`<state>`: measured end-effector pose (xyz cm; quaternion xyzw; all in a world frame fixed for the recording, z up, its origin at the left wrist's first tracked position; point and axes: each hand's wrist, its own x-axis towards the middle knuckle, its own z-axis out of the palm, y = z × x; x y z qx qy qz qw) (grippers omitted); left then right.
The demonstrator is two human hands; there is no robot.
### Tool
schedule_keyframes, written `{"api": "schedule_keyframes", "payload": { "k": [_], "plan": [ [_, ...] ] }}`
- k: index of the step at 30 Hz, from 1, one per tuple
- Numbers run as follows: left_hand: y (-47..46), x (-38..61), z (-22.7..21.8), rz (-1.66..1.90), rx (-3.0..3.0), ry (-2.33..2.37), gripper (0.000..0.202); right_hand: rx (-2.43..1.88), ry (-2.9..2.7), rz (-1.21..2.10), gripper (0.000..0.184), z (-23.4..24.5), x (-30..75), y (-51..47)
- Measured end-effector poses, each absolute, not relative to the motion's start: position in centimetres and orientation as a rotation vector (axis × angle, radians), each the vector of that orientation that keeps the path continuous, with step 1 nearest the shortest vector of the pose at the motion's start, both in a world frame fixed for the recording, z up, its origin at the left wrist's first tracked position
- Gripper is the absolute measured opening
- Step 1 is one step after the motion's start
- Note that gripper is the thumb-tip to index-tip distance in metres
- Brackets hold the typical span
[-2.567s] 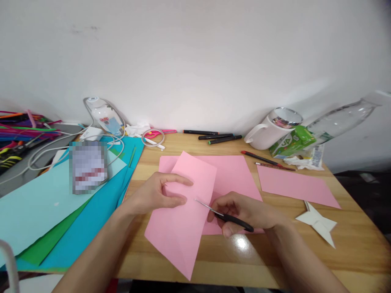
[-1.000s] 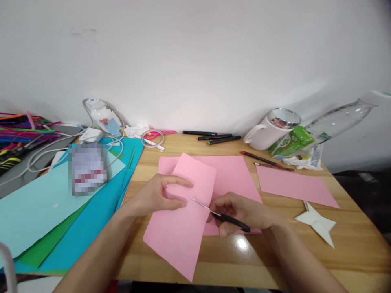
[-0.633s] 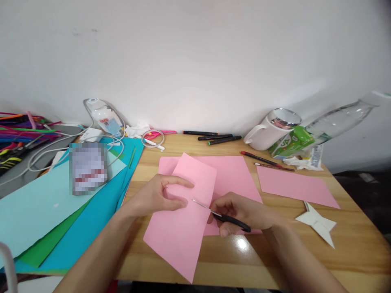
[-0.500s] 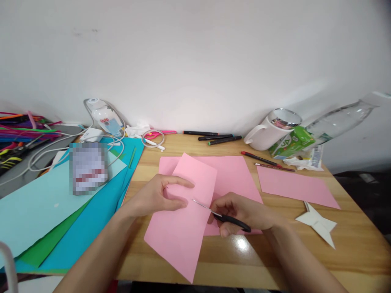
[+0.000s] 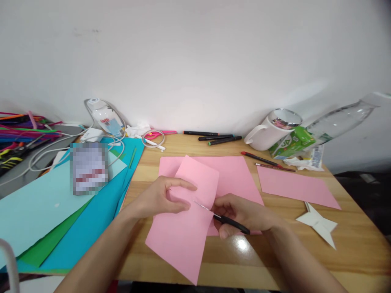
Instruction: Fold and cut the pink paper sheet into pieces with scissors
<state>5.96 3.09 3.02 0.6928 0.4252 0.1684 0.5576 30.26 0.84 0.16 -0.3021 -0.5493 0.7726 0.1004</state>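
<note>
My left hand (image 5: 166, 197) grips a sheet of pink paper (image 5: 183, 232) by its left edge, thumb and fingers lying on its upper face. In my right hand (image 5: 236, 213) is a pair of black-handled scissors (image 5: 230, 223). Their blades enter the held sheet from its right edge, with one blade showing on top and pointing toward my left thumb. The other blade is hidden under the sheet. Beneath both hands a larger pink sheet (image 5: 235, 175) lies flat on the wooden table (image 5: 232, 260).
To the right lie a pink strip (image 5: 299, 187) and a folded white paper star (image 5: 319, 224). A mug (image 5: 265, 132), a green carton (image 5: 291, 142) and a plastic bottle (image 5: 339, 120) stand behind. Several markers (image 5: 224, 139) rest by the wall. Coloured sheets (image 5: 88, 232) and a phone (image 5: 89, 169) are at left.
The scissor blades have closed further into the held pink sheet, and a cut now shows at its right edge. Sheet and left hand have shifted slightly right.
</note>
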Motion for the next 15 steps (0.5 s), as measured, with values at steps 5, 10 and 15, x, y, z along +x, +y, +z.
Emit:
{"api": "schedule_keyframes", "payload": {
  "k": [5,10,15],
  "plan": [
    [3.07,5.97,2.88,0.406,1.630,0.972,0.036,-0.881,-1.617,2.287,0.052,0.02,30.36,0.78],
    [3.07,5.92,2.96,0.403,1.613,0.969,0.035,-0.905,-1.646,2.278,0.047,-0.07,30.50,0.84],
    [3.12,5.97,2.89,0.396,1.597,0.968,0.036,-0.925,-1.654,2.270,0.044,-0.02,30.52,0.86]
  ]
}}
